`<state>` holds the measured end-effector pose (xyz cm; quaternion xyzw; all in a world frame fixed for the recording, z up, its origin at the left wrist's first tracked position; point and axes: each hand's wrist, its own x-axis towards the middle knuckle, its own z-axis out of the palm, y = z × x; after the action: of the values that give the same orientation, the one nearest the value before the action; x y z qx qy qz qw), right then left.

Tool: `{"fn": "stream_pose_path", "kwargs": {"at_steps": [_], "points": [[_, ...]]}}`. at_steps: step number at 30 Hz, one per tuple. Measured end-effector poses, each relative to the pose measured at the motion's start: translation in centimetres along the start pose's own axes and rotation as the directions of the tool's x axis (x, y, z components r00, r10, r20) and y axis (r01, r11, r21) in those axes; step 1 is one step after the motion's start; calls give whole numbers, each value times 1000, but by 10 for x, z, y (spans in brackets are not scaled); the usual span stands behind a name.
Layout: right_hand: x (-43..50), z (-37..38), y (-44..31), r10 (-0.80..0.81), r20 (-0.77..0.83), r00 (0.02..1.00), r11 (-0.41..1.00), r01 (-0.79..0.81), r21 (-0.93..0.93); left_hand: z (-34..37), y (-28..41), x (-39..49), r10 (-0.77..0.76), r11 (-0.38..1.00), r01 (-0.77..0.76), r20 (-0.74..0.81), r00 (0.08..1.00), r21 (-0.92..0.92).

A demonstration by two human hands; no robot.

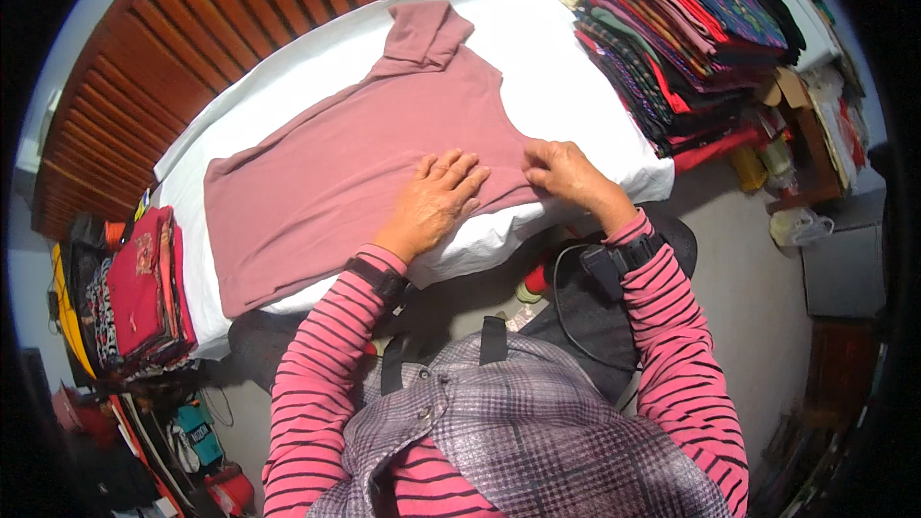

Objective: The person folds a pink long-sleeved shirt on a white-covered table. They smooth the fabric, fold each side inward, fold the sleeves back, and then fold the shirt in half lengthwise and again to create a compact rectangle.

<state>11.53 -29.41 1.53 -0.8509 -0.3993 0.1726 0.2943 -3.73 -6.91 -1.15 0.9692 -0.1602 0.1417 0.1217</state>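
A dusty-pink short-sleeved garment (331,137) lies spread on a white cloth (532,21), its neckline towards the right and one sleeve bunched at the top. My left hand (439,198) rests palm down on the fabric near its lower edge, fingers slightly spread. At the shoulder beside the neckline, my right hand (565,173) pinches the garment between thumb and fingers. Long creases run across the fabric to the left of my left hand.
A tall stack of folded clothes (683,50) stands at the upper right. Another folded pile (147,288) sits at the left end. A slatted wooden panel (216,21) rises behind the white cloth. A black cable (557,295) hangs near my right forearm.
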Motion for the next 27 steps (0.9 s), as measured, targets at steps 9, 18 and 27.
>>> {"fn": "stream_pose_path", "kwargs": {"at_steps": [9, 18, 27], "points": [[5, 8, 5, -57, 94, 994, 978, 75, -193, 6, 0, -17, -124, 992, 125, -57, 991, 13], [23, 37, -27, -253, -171, 952, 965, 235, -120, 9, -11, -28, -300, 952, 298, 24, 954, 66], [38, 53, -33, -230, 71, 971, 962, 238, -132, -12, -29, -69, -413, 910, 412, 23, 910, 43]]}}
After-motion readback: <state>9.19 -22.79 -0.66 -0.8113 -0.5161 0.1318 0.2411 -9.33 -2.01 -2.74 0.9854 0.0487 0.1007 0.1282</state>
